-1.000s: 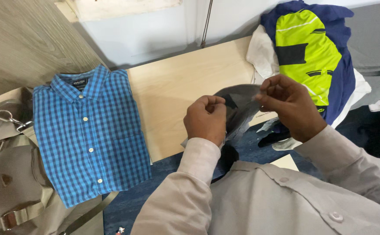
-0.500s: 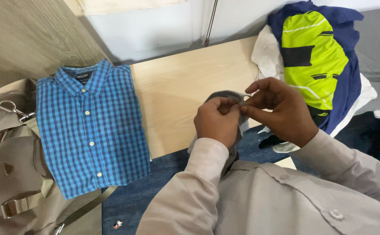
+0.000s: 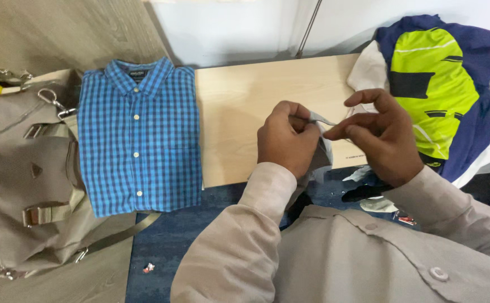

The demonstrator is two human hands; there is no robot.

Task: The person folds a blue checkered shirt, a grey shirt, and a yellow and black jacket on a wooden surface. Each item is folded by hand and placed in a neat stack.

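— While the small grey piece of cloth (image 3: 324, 147) is held up over the pale wooden board (image 3: 239, 112), how are the hands seen to be set?

— The left hand (image 3: 287, 137) is curled into a fist around the cloth's left part, and the right hand (image 3: 382, 134) is pinched on its upper edge between thumb and forefinger – both are closed on it. Most of the cloth is hidden behind the left hand; the rest is seen hanging down between the two wrists, toward the beige shirt sleeves (image 3: 239, 241).

— And what is laid around them?

— A folded blue checked button-up shirt (image 3: 139, 134) is laid flat at the board's left end, collar away from the person. Just beside it, further left, a beige canvas bag with metal clips and a buckle (image 3: 26, 174) is seen. To the right of the hands, a heap of clothes topped by a navy and lime-green garment (image 3: 433, 84) is piled. Dark blue fabric (image 3: 166, 247) is spread below the board's near edge.
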